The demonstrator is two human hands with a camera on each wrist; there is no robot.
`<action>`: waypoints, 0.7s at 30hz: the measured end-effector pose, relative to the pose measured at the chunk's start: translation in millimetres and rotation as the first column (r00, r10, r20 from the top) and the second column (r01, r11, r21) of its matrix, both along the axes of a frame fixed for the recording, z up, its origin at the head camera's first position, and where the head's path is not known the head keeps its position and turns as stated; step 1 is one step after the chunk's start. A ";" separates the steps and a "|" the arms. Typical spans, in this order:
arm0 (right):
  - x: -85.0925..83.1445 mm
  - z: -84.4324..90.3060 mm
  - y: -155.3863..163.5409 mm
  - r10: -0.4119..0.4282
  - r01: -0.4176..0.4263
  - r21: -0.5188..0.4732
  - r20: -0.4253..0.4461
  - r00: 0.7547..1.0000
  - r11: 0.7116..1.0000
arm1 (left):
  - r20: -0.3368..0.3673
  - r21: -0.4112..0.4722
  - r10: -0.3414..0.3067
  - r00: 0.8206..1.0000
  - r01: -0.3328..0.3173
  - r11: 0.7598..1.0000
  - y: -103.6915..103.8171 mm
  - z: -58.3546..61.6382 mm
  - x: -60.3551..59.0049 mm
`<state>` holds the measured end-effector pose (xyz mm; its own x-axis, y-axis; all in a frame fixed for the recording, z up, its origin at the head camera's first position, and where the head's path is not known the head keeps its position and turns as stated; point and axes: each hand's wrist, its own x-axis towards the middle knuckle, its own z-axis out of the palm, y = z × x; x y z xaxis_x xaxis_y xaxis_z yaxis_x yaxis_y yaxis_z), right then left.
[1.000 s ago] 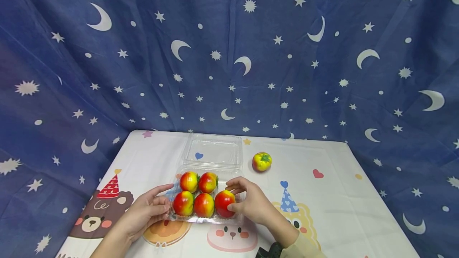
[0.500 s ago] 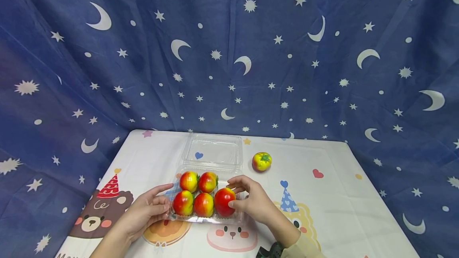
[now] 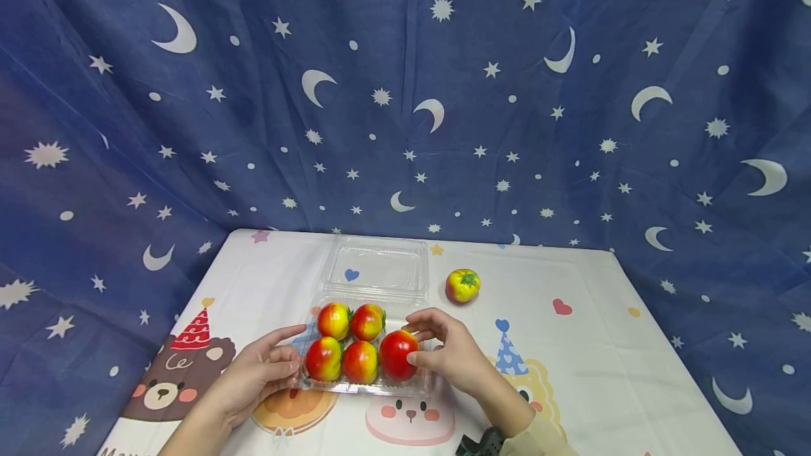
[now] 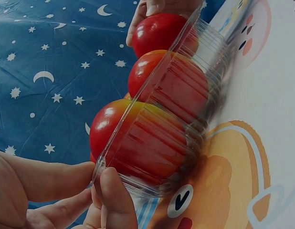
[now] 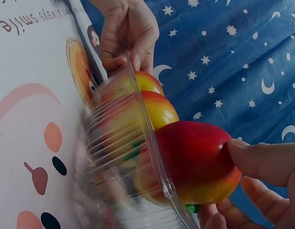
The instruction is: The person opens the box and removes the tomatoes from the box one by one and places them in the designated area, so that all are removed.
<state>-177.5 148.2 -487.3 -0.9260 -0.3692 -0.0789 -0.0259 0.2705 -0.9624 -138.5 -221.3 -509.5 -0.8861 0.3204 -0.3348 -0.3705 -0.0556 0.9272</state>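
A clear plastic clamshell box (image 3: 342, 389) lies opened on the table, its lid folded back. My left hand (image 3: 256, 375) pinches the box's left rim, thumb on one side and fingers on the other, as the left wrist view shows. Between the thumb and fingers of my right hand (image 3: 453, 354) is a red-and-yellow fruit (image 3: 398, 355) with a bit of green at its base, over the front right of the box. In the right wrist view this held fruit (image 5: 200, 162) stands partly above the rim. Several similar fruits (image 3: 360, 362) sit in the box, two in the back row.
One more yellow-and-red fruit (image 3: 462, 286) with a green leafy top lies on the table behind my right hand. The transparent lid (image 3: 376, 266) rests flat toward the back. A blue star-and-moon curtain (image 3: 405, 90) hangs behind the white printed tablecloth (image 3: 608, 371).
The fruit in my right hand has risen slightly out of the box's front right, and the hand has shifted a little up and right with it. My left hand has stayed put.
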 end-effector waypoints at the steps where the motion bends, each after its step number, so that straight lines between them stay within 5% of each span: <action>1: -0.3 -0.6 0.6 0.000 0.000 -0.007 -0.002 1.000 1.000 | -0.001 0.001 -0.001 1.000 0.001 1.000 -0.2 0.0 0.0; 21: -3.9 -1.3 14.1 -0.038 0.039 -0.101 0.013 0.999 0.994 | 0.002 0.004 0.000 1.000 0.000 1.000 0.2 1.9 0.8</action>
